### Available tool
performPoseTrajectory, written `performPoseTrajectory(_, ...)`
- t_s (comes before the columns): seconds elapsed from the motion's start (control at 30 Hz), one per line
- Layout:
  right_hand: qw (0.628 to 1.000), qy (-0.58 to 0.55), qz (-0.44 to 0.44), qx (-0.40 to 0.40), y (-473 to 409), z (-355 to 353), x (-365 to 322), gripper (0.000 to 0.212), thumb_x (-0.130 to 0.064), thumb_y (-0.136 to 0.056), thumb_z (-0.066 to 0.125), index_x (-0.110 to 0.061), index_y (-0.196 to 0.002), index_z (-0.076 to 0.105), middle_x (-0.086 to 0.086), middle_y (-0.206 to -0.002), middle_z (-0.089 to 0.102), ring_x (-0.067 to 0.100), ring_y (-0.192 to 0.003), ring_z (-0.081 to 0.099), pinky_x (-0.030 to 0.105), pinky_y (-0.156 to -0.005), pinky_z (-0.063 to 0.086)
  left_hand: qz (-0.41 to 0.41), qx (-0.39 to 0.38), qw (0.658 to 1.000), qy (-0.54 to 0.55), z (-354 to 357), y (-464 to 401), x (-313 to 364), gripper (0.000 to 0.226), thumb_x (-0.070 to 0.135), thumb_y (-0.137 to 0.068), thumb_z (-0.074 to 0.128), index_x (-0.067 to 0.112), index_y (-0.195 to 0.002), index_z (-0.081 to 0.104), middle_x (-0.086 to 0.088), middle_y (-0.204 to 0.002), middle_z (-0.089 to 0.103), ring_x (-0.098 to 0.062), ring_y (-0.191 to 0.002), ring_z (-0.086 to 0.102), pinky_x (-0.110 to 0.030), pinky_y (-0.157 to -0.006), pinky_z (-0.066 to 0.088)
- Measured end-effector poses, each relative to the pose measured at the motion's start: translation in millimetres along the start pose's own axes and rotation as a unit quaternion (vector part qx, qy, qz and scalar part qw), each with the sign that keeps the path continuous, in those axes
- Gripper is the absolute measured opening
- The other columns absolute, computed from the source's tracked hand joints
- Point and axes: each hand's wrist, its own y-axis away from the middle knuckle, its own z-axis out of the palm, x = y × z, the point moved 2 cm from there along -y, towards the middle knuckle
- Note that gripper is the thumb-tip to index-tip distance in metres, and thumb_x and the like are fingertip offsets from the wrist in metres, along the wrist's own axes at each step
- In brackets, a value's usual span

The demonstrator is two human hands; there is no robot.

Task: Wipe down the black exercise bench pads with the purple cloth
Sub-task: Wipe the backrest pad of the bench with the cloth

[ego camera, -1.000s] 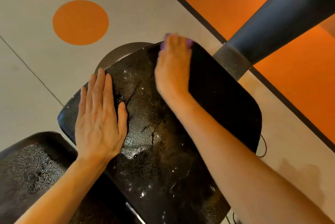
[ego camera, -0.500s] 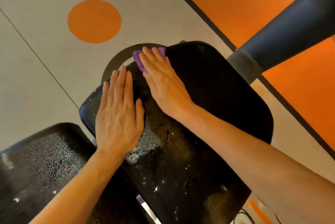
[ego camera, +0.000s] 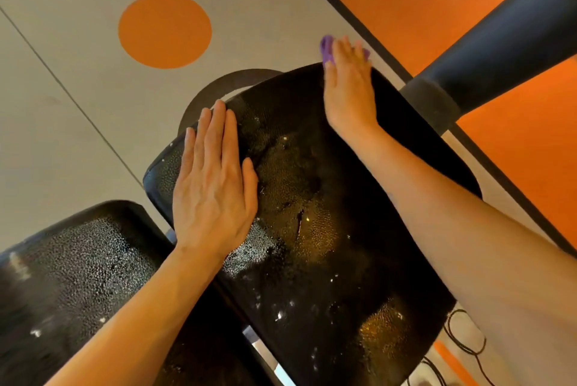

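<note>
Spreading under everything is the floor [ego camera: 78, 110], grey with orange circles and an orange zone beyond a dark stripe; no brand, label or writing can be read anywhere. Across the upper right a thick black post [ego camera: 499, 42] slants down to a grey collar. The big pad [ego camera: 327, 245], black and pebbled, flecked with wet drops, runs its long axis from the lower right up to the far left, its rounded far end over a curved dark bar. A second pad [ego camera: 78, 276] sits at the lower left, just beside it and equally beaded. The left hand [ego camera: 212, 195] lies flat on the big pad's left edge, fingers straight and close together, pointing away. The right hand [ego camera: 348, 79] presses at the pad's far edge, fingers extended over the rim. The cloth [ego camera: 327, 49], purple and bunched, lies under those fingers, peeking out past the fingertips and on the left side, hanging off the pad's far corner.
</note>
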Motion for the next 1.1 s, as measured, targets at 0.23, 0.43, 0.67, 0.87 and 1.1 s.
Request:
performPoseTrajectory(0.23, 0.981, -0.030, -0.175, -0.073, 151, 3, -23, 0.050, -0.021, -0.100, 0.035, -0.009, -0.148, 0.027, 0.009, -0.157, 0.023, 0.023, -0.148, 0.012, 0.044, -0.121, 0.015, 0.001, 0.002, 1.000, 0.005, -1, 1, -1, 0.060, 0.031, -0.103, 0.027, 0.000, -0.154, 0.018, -0.017, -0.163, 0.015, -0.028, -0.153, 0.009, -0.043, -0.125, 0.008)
performPoseTrajectory(0.43, 0.999, 0.033, 0.003, -0.007, 37, 9, -17, 0.052, -0.030, -0.103, 0.031, -0.012, -0.151, 0.021, 0.010, -0.160, 0.016, 0.027, -0.148, 0.006, 0.050, -0.120, 0.013, 0.003, 0.000, 1.000, -0.007, 0, 0, 0, 0.061, 0.033, -0.104, 0.023, 0.000, -0.154, 0.017, -0.017, -0.163, 0.013, -0.028, -0.153, 0.007, -0.044, -0.125, 0.008)
performPoseTrajectory(0.67, 0.980, 0.047, -0.171, -0.089, 190, -5, -7, 0.058, -0.025, -0.097, 0.039, -0.010, -0.150, 0.021, 0.009, -0.158, 0.021, 0.024, -0.148, 0.013, 0.045, -0.119, 0.021, -0.001, -0.010, 1.000, -0.012, -1, 0, 0, 0.061, 0.033, -0.103, 0.023, 0.001, -0.155, 0.013, -0.016, -0.164, 0.010, -0.027, -0.153, 0.006, -0.041, -0.125, 0.006)
performPoseTrajectory(0.87, 0.995, 0.086, 0.047, 0.007, 74, 4, -6, 0.051, -0.023, -0.103, 0.028, -0.008, -0.151, 0.019, 0.014, -0.159, 0.016, 0.028, -0.148, 0.009, 0.046, -0.121, 0.013, 0.003, -0.009, 1.000, -0.011, 1, 1, 0, 0.061, 0.033, -0.104, 0.024, 0.002, -0.155, 0.012, -0.015, -0.164, 0.010, -0.027, -0.153, 0.006, -0.043, -0.125, 0.008)
performPoseTrajectory(1.1, 0.988, 0.075, -0.114, -0.068, 162, -5, 1, 0.052, -0.025, -0.101, 0.027, -0.008, -0.150, 0.021, 0.012, -0.158, 0.021, 0.026, -0.148, 0.013, 0.044, -0.120, 0.016, 0.003, -0.012, 1.000, -0.006, 0, 1, 0, 0.061, 0.033, -0.103, 0.024, 0.001, -0.155, 0.015, -0.016, -0.164, 0.012, -0.028, -0.153, 0.007, -0.043, -0.125, 0.008)
